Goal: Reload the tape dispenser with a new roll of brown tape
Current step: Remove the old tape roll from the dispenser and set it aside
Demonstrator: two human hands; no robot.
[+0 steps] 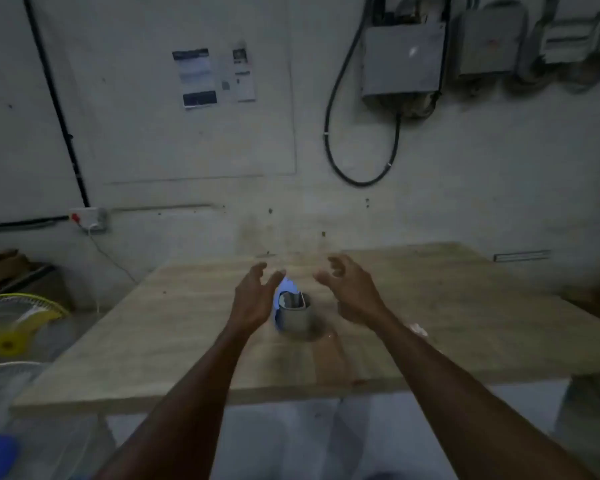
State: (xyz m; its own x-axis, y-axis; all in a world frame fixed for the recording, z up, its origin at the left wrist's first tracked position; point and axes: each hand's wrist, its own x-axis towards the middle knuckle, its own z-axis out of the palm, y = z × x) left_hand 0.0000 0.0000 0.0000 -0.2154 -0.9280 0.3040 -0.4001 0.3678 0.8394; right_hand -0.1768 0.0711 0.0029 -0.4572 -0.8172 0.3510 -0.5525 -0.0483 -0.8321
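Observation:
A tape dispenser with a blue frame and a grey roll holder stands upright near the middle of the wooden table. The picture is dim and blurred, so I cannot tell whether tape sits on it. My left hand hovers just left of the dispenser, fingers spread, holding nothing. To the dispenser's right my right hand is raised with its fingers curled apart and empty. No brown tape roll is visible.
A small pale scrap lies on the table right of my right forearm. Fans stand on the floor at the left. The wall behind carries a socket, a hanging black cable and electrical boxes.

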